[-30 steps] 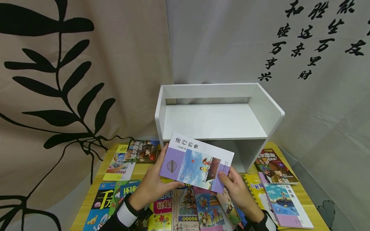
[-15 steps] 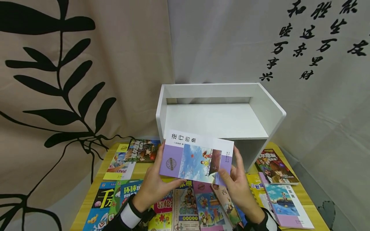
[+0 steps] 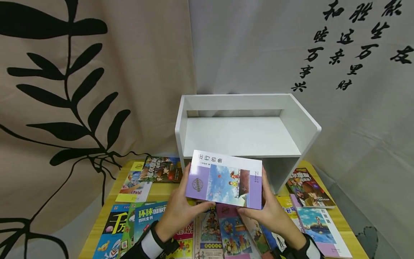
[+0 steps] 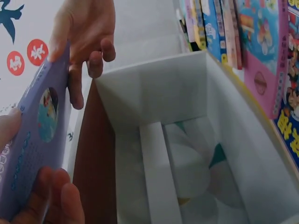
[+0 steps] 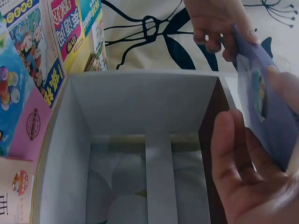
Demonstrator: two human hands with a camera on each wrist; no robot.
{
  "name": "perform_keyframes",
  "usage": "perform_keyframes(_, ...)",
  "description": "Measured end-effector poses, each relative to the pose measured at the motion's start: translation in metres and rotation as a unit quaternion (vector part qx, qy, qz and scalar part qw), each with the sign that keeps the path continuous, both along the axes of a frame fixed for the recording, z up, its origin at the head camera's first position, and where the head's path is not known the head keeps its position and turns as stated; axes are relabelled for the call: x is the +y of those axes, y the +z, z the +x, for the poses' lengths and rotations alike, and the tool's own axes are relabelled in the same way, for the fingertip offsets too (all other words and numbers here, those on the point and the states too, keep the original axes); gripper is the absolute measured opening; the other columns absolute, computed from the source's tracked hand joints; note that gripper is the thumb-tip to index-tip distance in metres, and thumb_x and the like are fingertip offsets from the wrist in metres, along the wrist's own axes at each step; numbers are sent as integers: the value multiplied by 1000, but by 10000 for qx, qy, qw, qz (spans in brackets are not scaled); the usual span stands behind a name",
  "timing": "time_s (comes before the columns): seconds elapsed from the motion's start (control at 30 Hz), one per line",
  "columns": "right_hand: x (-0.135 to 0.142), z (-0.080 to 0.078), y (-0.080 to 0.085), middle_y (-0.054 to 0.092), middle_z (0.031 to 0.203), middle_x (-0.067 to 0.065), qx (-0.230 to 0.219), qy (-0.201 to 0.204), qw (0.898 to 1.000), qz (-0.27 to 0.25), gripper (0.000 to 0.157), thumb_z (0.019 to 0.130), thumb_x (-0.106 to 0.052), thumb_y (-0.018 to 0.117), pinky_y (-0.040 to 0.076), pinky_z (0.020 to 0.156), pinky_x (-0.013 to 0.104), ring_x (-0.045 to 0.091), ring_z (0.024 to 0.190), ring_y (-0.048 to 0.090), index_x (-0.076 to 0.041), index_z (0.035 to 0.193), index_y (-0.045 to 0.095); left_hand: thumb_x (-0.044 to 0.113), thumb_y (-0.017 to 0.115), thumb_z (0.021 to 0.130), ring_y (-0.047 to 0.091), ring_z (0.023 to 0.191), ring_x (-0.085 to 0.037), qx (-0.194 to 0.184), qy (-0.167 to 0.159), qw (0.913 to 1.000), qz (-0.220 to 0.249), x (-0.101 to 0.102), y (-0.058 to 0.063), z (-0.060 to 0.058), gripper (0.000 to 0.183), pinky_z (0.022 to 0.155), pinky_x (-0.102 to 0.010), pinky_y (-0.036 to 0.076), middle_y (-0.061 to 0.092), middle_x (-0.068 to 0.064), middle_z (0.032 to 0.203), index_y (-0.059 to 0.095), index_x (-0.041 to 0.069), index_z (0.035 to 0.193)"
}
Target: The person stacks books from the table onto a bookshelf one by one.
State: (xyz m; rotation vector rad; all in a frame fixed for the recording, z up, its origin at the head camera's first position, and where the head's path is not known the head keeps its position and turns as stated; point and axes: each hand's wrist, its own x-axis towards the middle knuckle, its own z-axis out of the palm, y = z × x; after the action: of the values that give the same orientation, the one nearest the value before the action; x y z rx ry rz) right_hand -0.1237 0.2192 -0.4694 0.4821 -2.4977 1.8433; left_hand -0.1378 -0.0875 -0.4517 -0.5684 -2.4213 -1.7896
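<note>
Both hands hold a paperback book (image 3: 226,181) in front of the white shelf. Its cover is white and purple with a blue-sky picture, and its title reads sideways. My left hand (image 3: 181,208) grips the left end, thumb along the lower edge and fingers up the left side. At the right end is my right hand (image 3: 273,212), its thumb at the lower right corner and its fingers running up the right edge. In the left wrist view the back of the book (image 4: 42,126) shows purple with an oval picture. The right wrist view shows fingers (image 5: 233,154) spread behind the book.
A white two-tier shelf (image 3: 242,136) stands on the yellow wooden table (image 3: 100,223). A row of picture books (image 3: 207,233) lies along the near side. More books lie at the left, such as a dark-covered book (image 3: 161,169), and at the right, such as a blue-and-white book (image 3: 323,230).
The book was raised slightly, then came down and a little to the right. My right thumb slid off the cover to the lower right corner, while the left hand kept its hold.
</note>
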Motion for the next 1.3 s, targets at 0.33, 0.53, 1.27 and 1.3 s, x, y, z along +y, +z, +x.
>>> perform_keyframes(0.33,23,-20,26,10,175,26,305,336,9982,-397,136,86,1,83,62,92,38,57,140,46,-36,167,-20,51,89,79,75,98,-13,254,-60,9996,-81,20,22,-19,126,74,-41,63,74,0,129,3,39,170)
perform_keyframes(0.53,38,-31,43,14,172,32,19,138,9998,-143,119,95,-5,75,63,84,36,54,129,54,-34,169,-13,61,83,81,72,103,-14,-1,57,9995,-298,35,31,-31,119,79,-46,60,71,3,130,6,40,170)
perform_keyframes(1.27,38,-22,50,38,141,18,1504,-1916,9388,2437,92,86,-42,86,35,83,54,37,121,32,-13,163,43,90,63,72,44,94,-25,2364,2006,9003,-3055,45,38,-38,113,79,-39,37,54,-7,104,59,7,149)
perform_keyframes(1.3,39,-22,51,37,148,19,1633,-1980,9340,2485,91,85,-42,87,35,86,57,39,126,30,-12,161,47,90,64,72,46,100,-28,2456,2067,8944,-3114,45,38,-38,113,82,-42,37,54,-10,109,61,6,147)
